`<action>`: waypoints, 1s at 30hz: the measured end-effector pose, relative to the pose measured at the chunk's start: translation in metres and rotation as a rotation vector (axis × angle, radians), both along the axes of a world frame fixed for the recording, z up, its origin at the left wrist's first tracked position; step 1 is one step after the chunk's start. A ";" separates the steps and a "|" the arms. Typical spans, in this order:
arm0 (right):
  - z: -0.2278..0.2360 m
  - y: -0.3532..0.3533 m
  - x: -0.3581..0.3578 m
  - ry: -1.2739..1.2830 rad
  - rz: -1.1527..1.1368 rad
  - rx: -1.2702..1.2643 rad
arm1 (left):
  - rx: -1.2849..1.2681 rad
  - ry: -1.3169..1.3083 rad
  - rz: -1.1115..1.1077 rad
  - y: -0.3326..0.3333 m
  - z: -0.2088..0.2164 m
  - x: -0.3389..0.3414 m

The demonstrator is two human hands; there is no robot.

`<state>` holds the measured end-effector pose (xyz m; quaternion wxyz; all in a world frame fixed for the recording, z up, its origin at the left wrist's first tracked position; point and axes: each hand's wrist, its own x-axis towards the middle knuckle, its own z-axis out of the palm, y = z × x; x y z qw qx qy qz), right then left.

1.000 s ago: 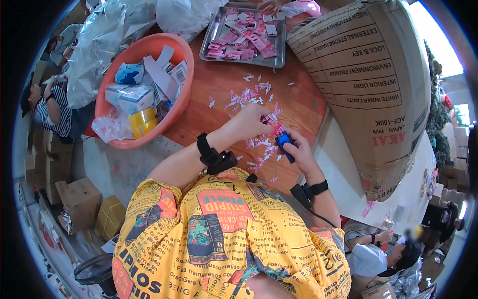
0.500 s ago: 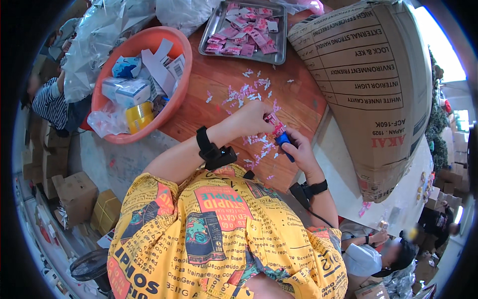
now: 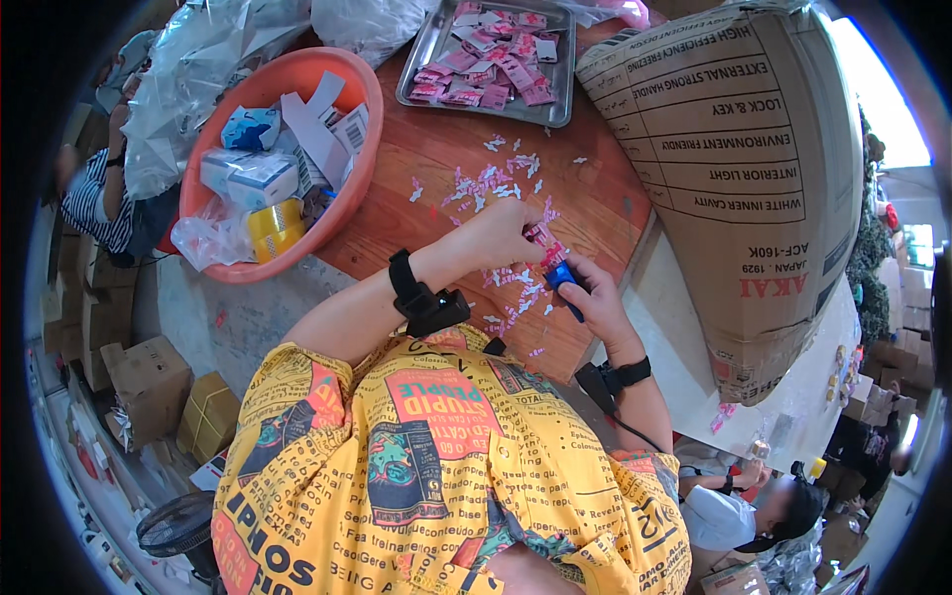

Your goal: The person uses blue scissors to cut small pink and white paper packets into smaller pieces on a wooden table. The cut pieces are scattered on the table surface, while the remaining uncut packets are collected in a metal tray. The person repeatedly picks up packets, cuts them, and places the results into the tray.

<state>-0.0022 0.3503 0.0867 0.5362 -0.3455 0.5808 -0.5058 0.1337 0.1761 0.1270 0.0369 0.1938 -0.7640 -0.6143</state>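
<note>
My left hand (image 3: pixel 499 234) is closed in a pinch on a small pink printed card (image 3: pixel 544 243). My right hand (image 3: pixel 598 300) wraps round a blue hand punch (image 3: pixel 562 279), its head up against the card's near right end. Beneath and around both hands, small pink and white punched-out scraps (image 3: pixel 484 185) lie scattered on the reddish wooden board (image 3: pixel 397 169). At the far side sits a metal tray (image 3: pixel 567 74) with a pile of pink cards (image 3: pixel 516 71) in it. The punch's jaws are partly hidden by the card and fingers.
An orange basin (image 3: pixel 372 149) with boxes, paper and yellow tape stands at the left. A large brown carton sack (image 3: pixel 734 178) leans over the right side. Clear plastic bags (image 3: pixel 198 89) lie far left. Other people (image 3: pixel 729 511) sit at lower right and far left (image 3: pixel 99 203).
The punch and my right hand have shifted very slightly left against the card. My left hand keeps its pinch. The view has tilted a little.
</note>
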 end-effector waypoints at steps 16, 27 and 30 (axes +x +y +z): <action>0.017 -0.001 0.014 0.271 0.058 -0.017 | -0.101 0.060 -0.026 0.017 0.020 0.011; -0.002 -0.007 0.009 0.175 0.112 0.042 | 0.255 -0.091 0.008 0.010 -0.027 0.012; -0.016 -0.005 0.004 0.495 0.094 -0.091 | 0.349 -0.128 0.133 0.001 -0.031 0.015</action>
